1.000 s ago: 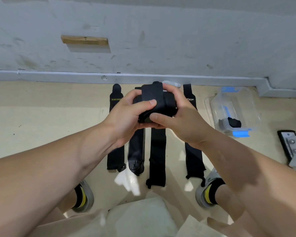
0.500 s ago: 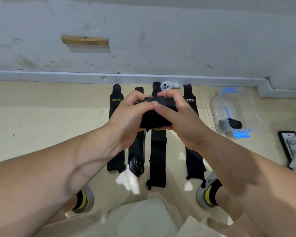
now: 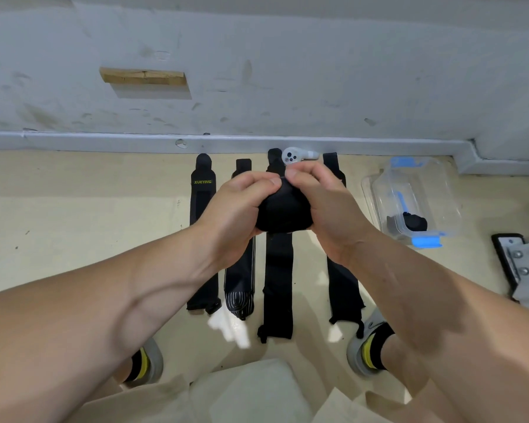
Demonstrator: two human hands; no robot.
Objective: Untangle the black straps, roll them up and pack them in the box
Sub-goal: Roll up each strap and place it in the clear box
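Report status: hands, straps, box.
Both busy: left hand and right hand grip one rolled strap. Four flat straps on floor below, unrolled. At right, clear box, one roll inside. Nothing seen between hands and box.

We grip a rolled strap (image 3: 283, 213), black and tightly wound, between our left hand (image 3: 235, 215) and right hand (image 3: 327, 209), held up left of the clear blue-latched box (image 3: 440, 190); a second roll (image 3: 414, 222) sits inside that box; left of the box four black straps lie flat, side by side: the nearest strap (image 3: 344, 285), a plain strap (image 3: 278, 285), a white-striped strap (image 3: 240, 288), and farthest the XUEYING strap (image 3: 202, 209).
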